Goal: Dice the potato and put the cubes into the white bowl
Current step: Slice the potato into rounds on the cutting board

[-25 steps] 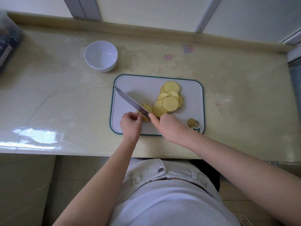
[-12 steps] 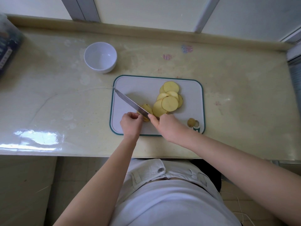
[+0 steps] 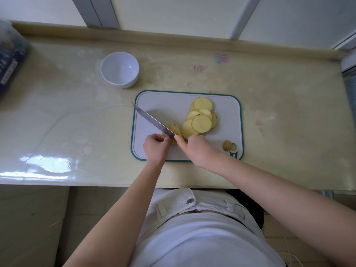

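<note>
Two hands meet near the 6 o'clock edge of a green-rimmed cutting board (image 3: 227, 116): the left hand (image 3: 156, 146) holds a potato chunk (image 3: 174, 130) with curled fingers, and the right hand (image 3: 200, 149) grips a kitchen knife (image 3: 154, 121) laid across it, tip toward 10 o'clock. Round potato slices (image 3: 201, 120) overlap toward 2 o'clock; an end piece (image 3: 227, 145) lies at the 4 o'clock corner. The white bowl (image 3: 119, 68) stands at 10 o'clock, off the board. Print on the dark packet (image 3: 9, 60) at 9 o'clock is illegible.
</note>
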The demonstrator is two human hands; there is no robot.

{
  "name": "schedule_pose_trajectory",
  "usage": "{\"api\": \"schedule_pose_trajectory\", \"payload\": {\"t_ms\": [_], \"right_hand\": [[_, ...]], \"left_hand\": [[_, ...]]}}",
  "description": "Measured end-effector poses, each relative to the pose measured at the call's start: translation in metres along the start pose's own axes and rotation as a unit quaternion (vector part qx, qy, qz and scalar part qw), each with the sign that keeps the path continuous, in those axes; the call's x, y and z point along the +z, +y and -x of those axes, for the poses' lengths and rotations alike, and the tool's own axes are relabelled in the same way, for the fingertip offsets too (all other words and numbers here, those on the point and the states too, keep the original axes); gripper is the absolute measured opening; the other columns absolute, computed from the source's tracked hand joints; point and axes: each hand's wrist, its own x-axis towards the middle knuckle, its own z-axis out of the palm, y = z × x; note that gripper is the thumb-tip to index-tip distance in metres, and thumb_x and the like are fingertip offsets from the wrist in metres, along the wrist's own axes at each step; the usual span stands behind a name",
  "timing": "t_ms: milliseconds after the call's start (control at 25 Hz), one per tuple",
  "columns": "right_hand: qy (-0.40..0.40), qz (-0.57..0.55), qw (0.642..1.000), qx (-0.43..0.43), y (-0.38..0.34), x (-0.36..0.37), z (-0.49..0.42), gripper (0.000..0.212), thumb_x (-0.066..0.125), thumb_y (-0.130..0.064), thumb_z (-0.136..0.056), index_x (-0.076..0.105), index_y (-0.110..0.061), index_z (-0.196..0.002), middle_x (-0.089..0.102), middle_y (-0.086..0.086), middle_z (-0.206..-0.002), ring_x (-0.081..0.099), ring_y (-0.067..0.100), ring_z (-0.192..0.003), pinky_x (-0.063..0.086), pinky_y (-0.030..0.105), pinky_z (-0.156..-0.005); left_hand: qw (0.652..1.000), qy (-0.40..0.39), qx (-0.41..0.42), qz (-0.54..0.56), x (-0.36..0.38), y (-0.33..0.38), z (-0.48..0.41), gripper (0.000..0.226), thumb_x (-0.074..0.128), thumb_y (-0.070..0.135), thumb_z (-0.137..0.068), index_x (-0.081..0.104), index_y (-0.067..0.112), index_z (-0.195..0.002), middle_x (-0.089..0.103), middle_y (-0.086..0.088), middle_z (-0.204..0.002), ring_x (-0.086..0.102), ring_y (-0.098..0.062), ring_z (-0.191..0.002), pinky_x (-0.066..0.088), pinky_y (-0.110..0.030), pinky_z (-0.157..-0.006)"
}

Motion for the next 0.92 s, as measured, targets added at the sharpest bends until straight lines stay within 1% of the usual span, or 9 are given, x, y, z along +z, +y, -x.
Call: {"api": "schedule_pose_trajectory", "payload": {"t_ms": [80, 200, 280, 360, 400, 480, 720, 840, 920], "right_hand": [[0.001, -0.003, 1.000, 0.001, 0.001, 0.003, -0.002, 0.055, 0.024, -0.050, -0.101, 0.039, -0.012, -0.065, 0.045, 0.006, -0.067, 0.049, 0.028, -0.074, 0.039, 0.033, -0.071], [0.001, -0.014, 1.000, 0.007, 0.003, 0.004, -0.005, 0.054, 0.025, -0.050, -0.101, 0.039, -0.012, -0.064, 0.045, 0.006, -0.066, 0.049, 0.028, -0.074, 0.039, 0.032, -0.071], [0.005, -0.022, 1.000, 0.011, 0.004, 0.003, -0.006, 0.051, 0.026, -0.048, -0.101, 0.037, -0.016, -0.063, 0.044, 0.006, -0.065, 0.048, 0.027, -0.072, 0.037, 0.031, -0.069], [0.014, -0.012, 1.000, 0.014, 0.005, 0.006, -0.007, 0.049, 0.027, -0.045, -0.103, 0.035, -0.021, -0.061, 0.042, 0.006, -0.062, 0.045, 0.027, -0.063, 0.035, 0.030, -0.058], [0.023, -0.009, 0.999, 0.020, 0.006, 0.008, -0.008, 0.052, 0.028, -0.046, -0.102, 0.035, -0.019, -0.059, 0.042, 0.006, -0.059, 0.043, 0.025, -0.057, 0.031, 0.031, -0.051], [0.035, -0.017, 0.999, 0.032, 0.007, 0.015, -0.013, 0.057, 0.030, -0.049, -0.101, 0.036, -0.013, -0.057, 0.042, 0.006, -0.056, 0.039, 0.021, -0.051, 0.026, 0.029, -0.046], [0.051, -0.038, 0.998, 0.029, 0.015, 0.023, -0.014, 0.060, 0.030, -0.051, -0.100, 0.041, -0.010, -0.058, 0.048, 0.008, -0.057, 0.050, 0.028, -0.060, 0.031, 0.028, -0.048], [0.049, -0.033, 0.998, 0.028, 0.016, 0.024, -0.015, 0.061, 0.030, -0.051, -0.100, 0.047, -0.008, -0.062, 0.053, 0.010, -0.061, 0.053, 0.030, -0.063, 0.035, 0.032, -0.053], [0.048, -0.042, 0.998, 0.022, 0.017, 0.023, -0.015, 0.061, 0.030, -0.052, -0.100, 0.042, -0.010, -0.057, 0.049, 0.008, -0.057, 0.051, 0.029, -0.061, 0.036, 0.032, -0.055]], "left_hand": [[1.000, -0.002, 0.001, -0.003, 0.000, 0.000, 0.000, 0.007, 0.064, 0.014, -0.081, 0.064, 0.009, -0.076, 0.060, 0.002, -0.072, 0.051, -0.003, -0.064, 0.036, -0.010, -0.055], [1.000, -0.003, 0.003, -0.006, -0.001, 0.000, 0.000, 0.007, 0.063, 0.014, -0.081, 0.065, 0.008, -0.077, 0.061, 0.002, -0.073, 0.051, -0.003, -0.064, 0.035, -0.009, -0.054], [1.000, -0.003, 0.005, -0.008, 0.000, -0.001, 0.000, 0.007, 0.062, 0.013, -0.081, 0.065, 0.007, -0.077, 0.061, 0.001, -0.074, 0.051, -0.003, -0.065, 0.036, -0.010, -0.054], [1.000, -0.002, 0.010, -0.011, 0.000, 0.000, 0.000, 0.008, 0.061, 0.012, -0.081, 0.065, 0.007, -0.077, 0.062, -0.001, -0.075, 0.051, -0.006, -0.066, 0.037, -0.011, -0.055], [1.000, -0.003, 0.012, -0.011, 0.000, 0.000, 0.000, 0.008, 0.061, 0.012, -0.081, 0.065, 0.007, -0.077, 0.062, -0.001, -0.075, 0.051, -0.007, -0.066, 0.037, -0.012, -0.056], [1.000, -0.004, 0.016, -0.010, -0.001, 0.000, 0.001, 0.008, 0.061, 0.011, -0.081, 0.066, 0.006, -0.077, 0.062, -0.002, -0.075, 0.052, -0.008, -0.066, 0.038, -0.013, -0.056], [1.000, -0.015, 0.018, -0.016, -0.003, 0.000, 0.002, 0.009, 0.060, 0.012, -0.081, 0.066, 0.005, -0.079, 0.062, -0.001, -0.074, 0.052, -0.007, -0.066, 0.039, -0.015, -0.058], [1.000, -0.019, 0.012, -0.019, -0.003, 0.000, 0.001, 0.010, 0.061, 0.013, -0.081, 0.067, 0.005, -0.080, 0.063, -0.002, -0.076, 0.053, -0.011, -0.069, 0.041, -0.020, -0.062], [1.000, -0.016, 0.005, -0.022, -0.004, 0.002, 0.001, 0.010, 0.061, 0.013, -0.081, 0.067, 0.005, -0.079, 0.063, -0.002, -0.075, 0.053, -0.013, -0.071, 0.040, -0.023, -0.066]]}}
